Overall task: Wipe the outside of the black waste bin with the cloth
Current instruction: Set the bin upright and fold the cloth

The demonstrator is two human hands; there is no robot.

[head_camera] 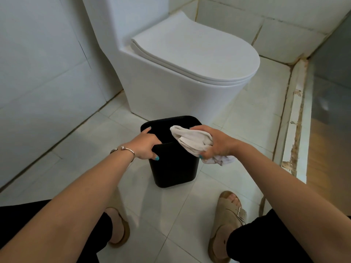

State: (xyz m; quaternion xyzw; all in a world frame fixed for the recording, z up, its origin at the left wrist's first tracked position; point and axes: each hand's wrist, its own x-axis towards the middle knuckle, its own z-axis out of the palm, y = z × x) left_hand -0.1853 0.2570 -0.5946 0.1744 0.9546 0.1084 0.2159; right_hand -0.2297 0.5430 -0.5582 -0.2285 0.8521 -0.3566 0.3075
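Black waste bin (173,168), one only, stands upright on the white tiled floor (237,118), just in front of the single white toilet (171,73) whose lid is down. On the left, the left hand (145,147) grips the bin's near-left rim: its fingers curl over the edge into the opening and its thumb, with a turquoise nail, presses on the outer wall. One silver bracelet (125,149) circles that wrist. Further right, the right hand (216,143) clutches one bunched white cloth (191,141), fingers wrapped tightly round it; the cloth hangs over the bin's right rim, with a loose end trailing below the palm beside the right wall. Whether the cloth touches the outer wall cannot be told. Two bare forearms reach in from the bottom corners. Below the bin are two feet in tan sandals (228,224), one on each side.
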